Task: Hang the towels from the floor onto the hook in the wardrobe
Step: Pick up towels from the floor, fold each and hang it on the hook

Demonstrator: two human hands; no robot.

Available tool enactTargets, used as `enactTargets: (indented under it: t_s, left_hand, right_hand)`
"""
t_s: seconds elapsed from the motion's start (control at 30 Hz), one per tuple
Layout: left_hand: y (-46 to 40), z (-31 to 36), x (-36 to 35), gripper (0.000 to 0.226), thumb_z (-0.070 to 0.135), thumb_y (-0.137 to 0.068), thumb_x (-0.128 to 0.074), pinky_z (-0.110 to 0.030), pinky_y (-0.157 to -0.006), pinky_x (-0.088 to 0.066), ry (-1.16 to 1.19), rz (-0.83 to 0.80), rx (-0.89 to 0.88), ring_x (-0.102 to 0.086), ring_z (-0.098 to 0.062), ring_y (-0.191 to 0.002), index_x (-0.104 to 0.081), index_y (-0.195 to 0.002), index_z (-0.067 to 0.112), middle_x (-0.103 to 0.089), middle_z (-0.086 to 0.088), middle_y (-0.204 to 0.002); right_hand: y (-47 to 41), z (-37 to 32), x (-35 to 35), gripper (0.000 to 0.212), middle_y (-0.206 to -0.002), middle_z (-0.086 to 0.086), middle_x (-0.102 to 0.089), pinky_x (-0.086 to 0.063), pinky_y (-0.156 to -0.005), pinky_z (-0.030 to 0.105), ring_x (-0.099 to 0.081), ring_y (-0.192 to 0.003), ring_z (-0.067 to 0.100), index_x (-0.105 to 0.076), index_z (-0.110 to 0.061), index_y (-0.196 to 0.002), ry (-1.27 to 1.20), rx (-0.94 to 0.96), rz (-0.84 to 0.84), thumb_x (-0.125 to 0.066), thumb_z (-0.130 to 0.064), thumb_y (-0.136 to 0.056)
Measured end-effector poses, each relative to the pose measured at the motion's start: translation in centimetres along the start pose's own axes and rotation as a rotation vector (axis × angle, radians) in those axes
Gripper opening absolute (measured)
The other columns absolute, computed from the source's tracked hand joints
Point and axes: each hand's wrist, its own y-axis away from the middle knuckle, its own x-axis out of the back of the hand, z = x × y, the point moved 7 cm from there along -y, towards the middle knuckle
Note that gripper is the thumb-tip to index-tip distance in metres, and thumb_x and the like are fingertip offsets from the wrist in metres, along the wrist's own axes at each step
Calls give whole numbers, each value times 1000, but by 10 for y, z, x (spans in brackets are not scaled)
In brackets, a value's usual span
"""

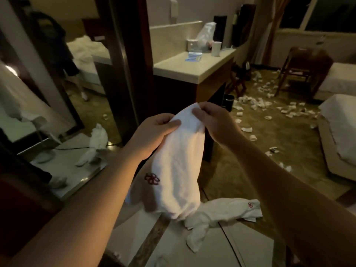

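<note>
I hold a white towel [177,166] with a red flower emblem up in front of me, and it hangs down from both hands. My left hand [150,133] grips its upper left edge, thumb on top. My right hand [215,122] pinches the top corner. A second white towel [217,212] with the same red emblem lies crumpled on the tiled floor below. Another white towel [96,145] shows at the left, by the mirrored wardrobe door [63,78]. No hook is in view.
A dark wooden door frame [133,64] stands ahead. Behind it is a counter [192,64] with a cup, a bag and a tissue box. Crumpled paper scraps [256,105] litter the carpet. A wooden chair [306,70] and white beds [339,132] stand at the right.
</note>
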Motion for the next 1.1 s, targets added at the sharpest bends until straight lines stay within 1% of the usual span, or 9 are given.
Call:
enactTargets:
  t_s: [0.17,0.23,0.3,0.47,0.57,0.67,0.83,1.0,1.1]
  left_hand:
    - [98,30,40,26,52,-78,-72,-47,-85,-56,-27,105,49,-73,-26,-89,-78,-95,33,-76,-4,-94]
    - [137,40,56,23,50,-79,-72,-44,-80,-55,-43,153,57,-73,-24,-84,-78,-92,32,-76,-2,-91]
    - [179,49,70,27,50,-77,-73,-42,-76,-54,-73,188,69,-72,-26,-83,-77,-92,28,-75,-4,-90]
    - [301,39,100,22,41,-76,-81,-26,-70,-54,-115,152,212,-75,-16,-85,-78,-94,28,-78,2,-93]
    - [393,26,118,21,42,-73,-78,-20,-70,-57,-108,84,320,-75,-18,-91,-79,-92,35,-78,0,-98]
    - [483,11,139,24,45,-71,-78,-21,-71,-57,-129,49,457,-75,-18,-93,-78,-92,33,-78,-1,-99]
    - [609,-12,167,32,46,-71,-81,-16,-71,-51,-270,48,640,-73,-5,-89,-73,-98,32,-78,13,-95]
    - [721,-33,208,19,49,-82,-77,-22,-62,-49,-480,137,852,-72,-3,-72,-71,-92,34,-75,20,-80]
    - [765,-27,228,25,53,-80,-78,-26,-67,-52,-531,210,883,-73,-12,-77,-73,-90,31,-76,14,-77]
  right_hand:
    - [57,-62,-51,14,-92,-17,-70,-52,-74,15,-67,-85,0,-67,-39,-95,-79,35,-101,-54,-42,-101]
    - [80,-83,-72,15,-93,-14,-71,-54,-80,24,-68,-87,3,-68,-39,-96,-99,45,-126,-54,-44,-101]
    - [103,-106,-91,17,-91,-13,-72,-55,-76,23,-69,-83,4,-70,-40,-92,-125,66,-131,-55,-45,-99]
    - [174,-155,-146,17,-91,-3,-73,-57,-75,32,-70,-87,19,-73,-39,-95,-231,88,-180,-58,-48,-97]
    - [227,-180,-186,15,-86,-9,-73,-56,-68,23,-70,-77,9,-73,-44,-93,-250,96,-201,-60,-50,-96]
    - [277,-196,-217,16,-77,-16,-71,-53,-62,16,-68,-72,0,-73,-47,-93,-283,71,-172,-58,-53,-94]
    - [340,-205,-243,21,-97,-13,-75,-58,-80,33,-73,-91,7,-71,-48,-101,-343,-21,-113,-55,-58,-92]
    - [372,-211,-243,23,-95,-4,-76,-64,-75,36,-75,-87,13,-73,-43,-98,-377,-90,-23,-56,-58,-94]
    - [381,-211,-248,23,-94,-1,-75,-64,-77,38,-75,-86,17,-73,-41,-97,-356,-117,-35,-56,-57,-96]
